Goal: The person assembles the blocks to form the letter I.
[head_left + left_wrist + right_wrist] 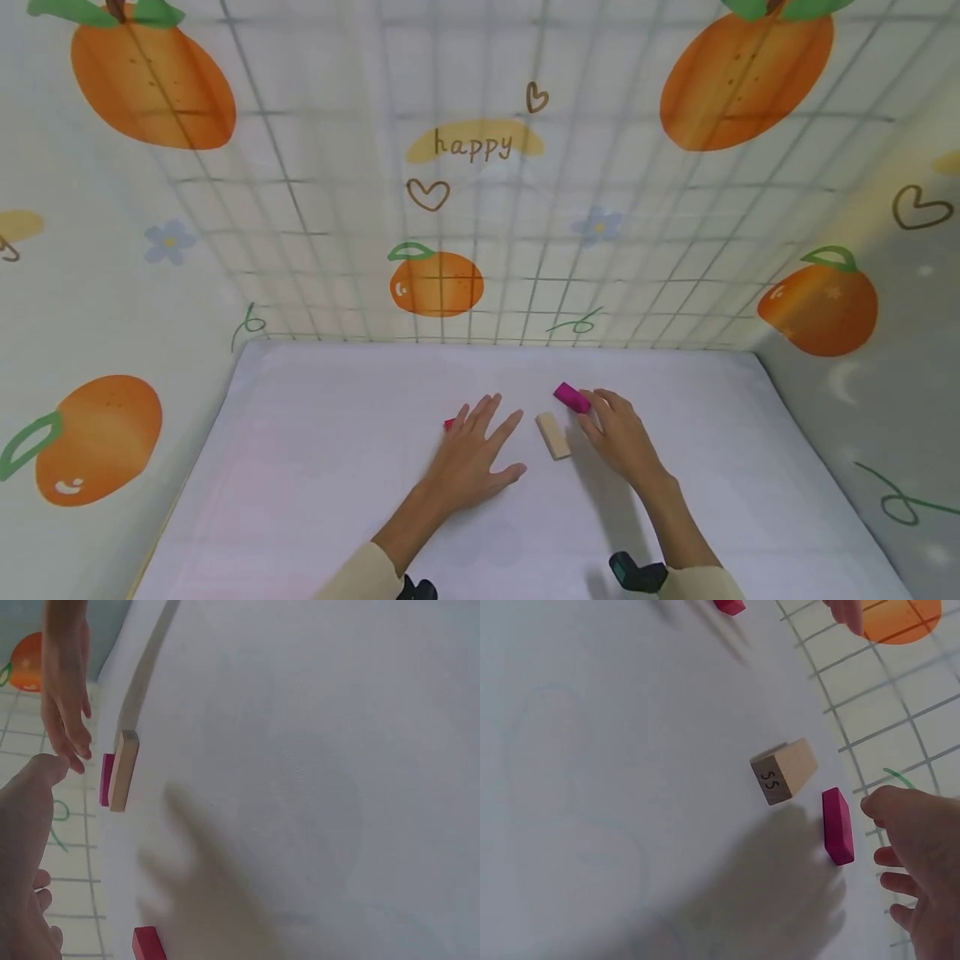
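Note:
Over the white table my left hand (468, 462) is held with its fingers spread, partly covering a red block (448, 424); the left wrist view shows that red block (148, 943) on the surface below the hand. My right hand (621, 433) hovers beside a magenta block (572, 397), fingers relaxed; a gap separates hand (922, 862) and magenta block (838, 826) in the right wrist view. Between the hands lies a plain wooden block (553, 436). Its end carries dark markings in the right wrist view (784, 772).
The white table (300, 392) is bounded at the back and sides by a hanging cloth (337, 250) printed with oranges, hearts and a grid. Dark straps with devices show at both wrists. Hand shadows fall on the table.

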`<state>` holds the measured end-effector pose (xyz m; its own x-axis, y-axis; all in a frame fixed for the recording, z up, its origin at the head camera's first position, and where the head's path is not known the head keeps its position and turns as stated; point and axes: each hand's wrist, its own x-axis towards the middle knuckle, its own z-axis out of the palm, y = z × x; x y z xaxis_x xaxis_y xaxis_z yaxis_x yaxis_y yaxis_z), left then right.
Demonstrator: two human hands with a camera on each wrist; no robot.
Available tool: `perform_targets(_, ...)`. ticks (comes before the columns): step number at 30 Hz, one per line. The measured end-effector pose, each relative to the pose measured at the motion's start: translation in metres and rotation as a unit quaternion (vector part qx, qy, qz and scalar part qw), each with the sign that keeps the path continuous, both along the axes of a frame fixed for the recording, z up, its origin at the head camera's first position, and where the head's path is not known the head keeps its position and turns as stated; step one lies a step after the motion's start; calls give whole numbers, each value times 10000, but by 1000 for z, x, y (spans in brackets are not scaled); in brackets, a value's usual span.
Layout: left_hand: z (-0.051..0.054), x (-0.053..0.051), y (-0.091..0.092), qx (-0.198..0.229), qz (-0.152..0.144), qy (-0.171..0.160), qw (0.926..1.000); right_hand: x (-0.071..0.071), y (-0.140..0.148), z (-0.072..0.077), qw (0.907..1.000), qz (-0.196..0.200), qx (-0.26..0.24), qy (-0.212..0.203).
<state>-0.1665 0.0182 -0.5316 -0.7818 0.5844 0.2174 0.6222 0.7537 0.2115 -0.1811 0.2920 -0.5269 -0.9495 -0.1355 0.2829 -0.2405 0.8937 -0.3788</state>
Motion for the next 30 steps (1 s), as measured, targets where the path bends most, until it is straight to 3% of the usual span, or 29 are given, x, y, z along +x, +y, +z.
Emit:
perform_targets(12, -15, -25, 38, -841, 120, -209, 9962, -15, 0, -8, 9989, -394, -5, -262)
perform_targets(20, -18, -32, 57, -949, 188, -410, 9945, -22, 7, -23, 9972, -641, -82, -388)
perform_targets(30, -18, -40, 70, -1124, 237, -337, 9928, -29, 7, -30, 9942, -883, -92, -607)
